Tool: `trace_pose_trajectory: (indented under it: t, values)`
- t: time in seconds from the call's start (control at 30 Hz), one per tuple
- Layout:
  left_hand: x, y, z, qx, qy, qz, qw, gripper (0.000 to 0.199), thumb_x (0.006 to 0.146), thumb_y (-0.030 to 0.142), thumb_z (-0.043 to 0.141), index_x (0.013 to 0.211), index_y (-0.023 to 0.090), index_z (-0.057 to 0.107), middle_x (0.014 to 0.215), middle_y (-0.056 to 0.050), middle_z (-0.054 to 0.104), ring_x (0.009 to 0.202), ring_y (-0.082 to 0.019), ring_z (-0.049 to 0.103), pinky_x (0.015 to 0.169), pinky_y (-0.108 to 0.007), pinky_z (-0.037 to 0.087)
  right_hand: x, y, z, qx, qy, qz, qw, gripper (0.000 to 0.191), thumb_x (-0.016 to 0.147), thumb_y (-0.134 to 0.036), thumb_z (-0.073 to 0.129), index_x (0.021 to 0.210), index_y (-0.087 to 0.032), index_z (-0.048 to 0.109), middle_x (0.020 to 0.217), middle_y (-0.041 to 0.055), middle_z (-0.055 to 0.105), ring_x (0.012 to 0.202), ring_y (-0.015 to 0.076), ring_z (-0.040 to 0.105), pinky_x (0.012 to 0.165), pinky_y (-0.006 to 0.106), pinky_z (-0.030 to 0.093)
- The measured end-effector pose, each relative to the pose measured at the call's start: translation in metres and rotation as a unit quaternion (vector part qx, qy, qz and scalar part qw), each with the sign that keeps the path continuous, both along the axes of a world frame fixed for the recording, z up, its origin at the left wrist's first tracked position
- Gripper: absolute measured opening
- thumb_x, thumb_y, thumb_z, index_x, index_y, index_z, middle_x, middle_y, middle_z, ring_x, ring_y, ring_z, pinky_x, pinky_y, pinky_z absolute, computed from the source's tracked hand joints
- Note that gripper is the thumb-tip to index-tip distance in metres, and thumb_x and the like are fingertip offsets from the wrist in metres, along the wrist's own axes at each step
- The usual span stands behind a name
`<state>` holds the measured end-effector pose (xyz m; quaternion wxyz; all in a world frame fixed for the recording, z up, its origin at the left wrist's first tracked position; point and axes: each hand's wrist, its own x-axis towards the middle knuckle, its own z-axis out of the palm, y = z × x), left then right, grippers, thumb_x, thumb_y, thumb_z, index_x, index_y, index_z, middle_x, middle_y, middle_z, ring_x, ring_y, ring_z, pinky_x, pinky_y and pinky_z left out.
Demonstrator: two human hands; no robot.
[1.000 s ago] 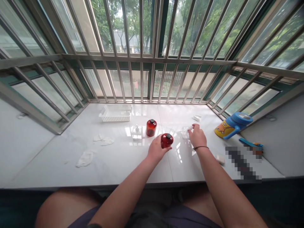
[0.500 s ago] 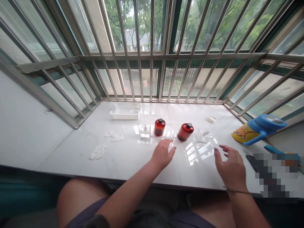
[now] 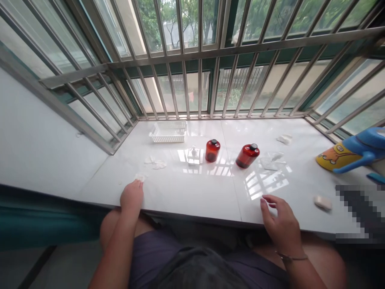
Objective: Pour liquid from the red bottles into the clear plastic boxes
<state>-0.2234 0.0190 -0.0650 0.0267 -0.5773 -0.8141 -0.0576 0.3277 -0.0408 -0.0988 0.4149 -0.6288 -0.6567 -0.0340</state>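
Note:
My left hand (image 3: 131, 195) is at the front left of the white surface, its fingers pressed together on a crumpled white tissue (image 3: 140, 176). My right hand (image 3: 281, 218) hovers near the front edge on the right, fingers curved and apart, with nothing in them. Between and beyond the hands stand a red bottle with a black cap (image 3: 212, 151) and a second, tilted red bottle (image 3: 247, 156). A small clear glass bottle (image 3: 194, 155) is left of them. More crumpled tissue (image 3: 158, 164) lies beyond my left hand.
A white perforated basket (image 3: 169, 133) sits by the window bars at the back. Clear plastic wrapping (image 3: 272, 161) and a white tissue (image 3: 284, 139) lie right of the bottles. Farther right are a blue and yellow jug (image 3: 345, 156) and a small pale block (image 3: 323, 202).
My left hand has moved from near the red bottles to the tissue at the left. My right hand has come slightly nearer the front edge. The camera view has shifted, and the pale block now shows.

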Motion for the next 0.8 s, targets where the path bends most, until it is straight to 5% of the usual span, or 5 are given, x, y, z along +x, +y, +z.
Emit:
trace_pose_trajectory:
  t: [0.17, 0.33, 0.53, 0.67, 0.8]
  values:
    - [0.029, 0.003, -0.007, -0.012, 0.009, -0.011, 1.000, 0.040, 0.109, 0.028, 0.039, 0.103, 0.013, 0.076, 0.099, -0.020, 0.080, 0.097, -0.034, 0.079, 0.090, -0.044, 0.060, -0.006, 0.005, 0.009, -0.008, 0.022, -0.001, 1.000, 0.025, 0.108, -0.044, 0.058, 0.115, -0.022, 0.067, 0.107, 0.0080, 0.074, 0.086, 0.0238, 0.069, 0.084, 0.040, 0.055]
    - [0.115, -0.027, -0.032, 0.004, -0.027, -0.158, 0.987, 0.034, 0.112, 0.027, 0.045, 0.127, 0.021, 0.075, 0.140, -0.011, 0.076, 0.132, -0.024, 0.071, 0.117, -0.038, 0.054, -0.018, -0.003, 0.009, -0.018, 0.011, 0.044, 0.999, 0.018, 0.108, -0.038, 0.059, 0.115, -0.023, 0.066, 0.106, 0.0079, 0.073, 0.091, 0.0252, 0.068, 0.087, 0.042, 0.055]
    - [0.235, -0.077, -0.056, 0.076, -0.119, -0.513, 0.847, 0.040, 0.109, 0.014, 0.046, 0.144, 0.017, 0.066, 0.151, -0.011, 0.070, 0.144, -0.025, 0.064, 0.123, -0.042, 0.052, -0.027, -0.009, 0.005, -0.028, 0.004, 0.085, 0.996, 0.013, 0.108, -0.033, 0.059, 0.116, -0.025, 0.065, 0.107, 0.0086, 0.073, 0.098, 0.0279, 0.069, 0.091, 0.046, 0.056]
    - [0.266, -0.077, -0.058, 0.057, -0.109, -0.540, 0.833, 0.047, 0.112, 0.026, 0.050, 0.158, 0.017, 0.054, 0.161, -0.015, 0.060, 0.151, -0.030, 0.057, 0.125, -0.049, 0.049, -0.030, -0.008, 0.006, -0.027, 0.003, 0.092, 0.995, 0.013, 0.108, -0.032, 0.059, 0.118, -0.025, 0.065, 0.108, 0.0088, 0.073, 0.099, 0.0280, 0.069, 0.091, 0.047, 0.056]
    - [0.262, -0.064, -0.061, 0.041, -0.107, -0.518, 0.848, 0.045, 0.114, 0.026, 0.046, 0.157, 0.021, 0.055, 0.162, -0.011, 0.060, 0.152, -0.027, 0.056, 0.127, -0.046, 0.046, -0.031, -0.008, 0.008, -0.028, 0.004, 0.102, 0.994, 0.013, 0.108, -0.030, 0.060, 0.118, -0.025, 0.065, 0.109, 0.0085, 0.073, 0.100, 0.0280, 0.068, 0.091, 0.047, 0.056]
